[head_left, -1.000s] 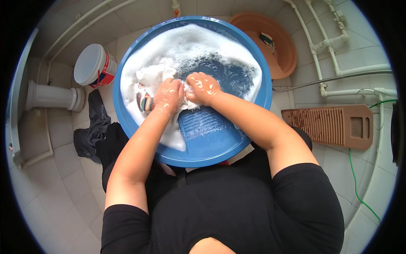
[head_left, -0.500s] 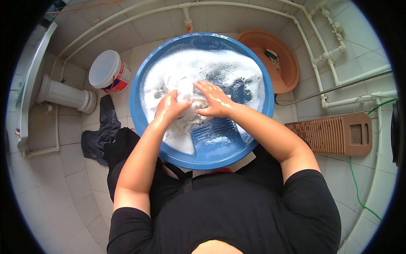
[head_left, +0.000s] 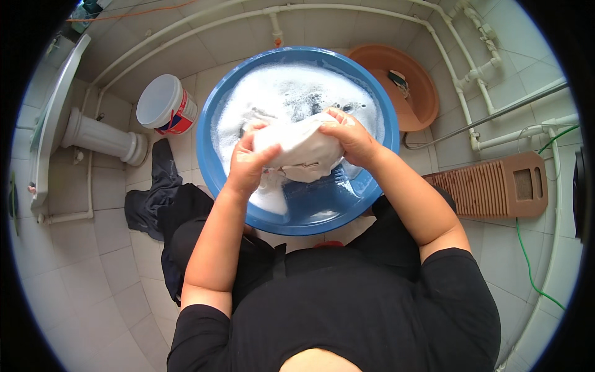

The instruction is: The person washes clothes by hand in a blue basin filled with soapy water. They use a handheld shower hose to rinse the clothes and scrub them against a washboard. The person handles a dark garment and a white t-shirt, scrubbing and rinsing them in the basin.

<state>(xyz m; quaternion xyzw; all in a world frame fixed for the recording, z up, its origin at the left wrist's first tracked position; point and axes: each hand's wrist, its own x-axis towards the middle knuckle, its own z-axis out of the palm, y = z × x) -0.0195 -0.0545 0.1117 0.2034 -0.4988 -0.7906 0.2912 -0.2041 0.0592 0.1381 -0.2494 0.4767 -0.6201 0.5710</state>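
Observation:
A wet white cloth (head_left: 304,149) is stretched between my two hands above a round blue basin (head_left: 207,155). My left hand (head_left: 250,160) grips its left side, the thumb on top. At its upper right edge, my right hand (head_left: 352,137) pinches the fabric between thumb and fingers. White suds (head_left: 279,84) cover much of the water behind the cloth. Below it, a ridged blue washing slope (head_left: 328,195) shows at the basin's near side, partly hidden by the fabric. Exactly what kind of garment the cloth is, I cannot tell.
An orange-brown basin (head_left: 427,87) holding a brush-like item (head_left: 398,80) stands at the far right. To the right lies a brown washboard (head_left: 483,187). A white bucket (head_left: 160,102), dark clothing (head_left: 152,201) and a sink pedestal (head_left: 102,137) are on the left. Pipes (head_left: 365,8) run along the walls.
Half a second ago both hands were spread over the cloth in the suds. Now they have taken hold of it and lifted it, pulling it out flat above the water.

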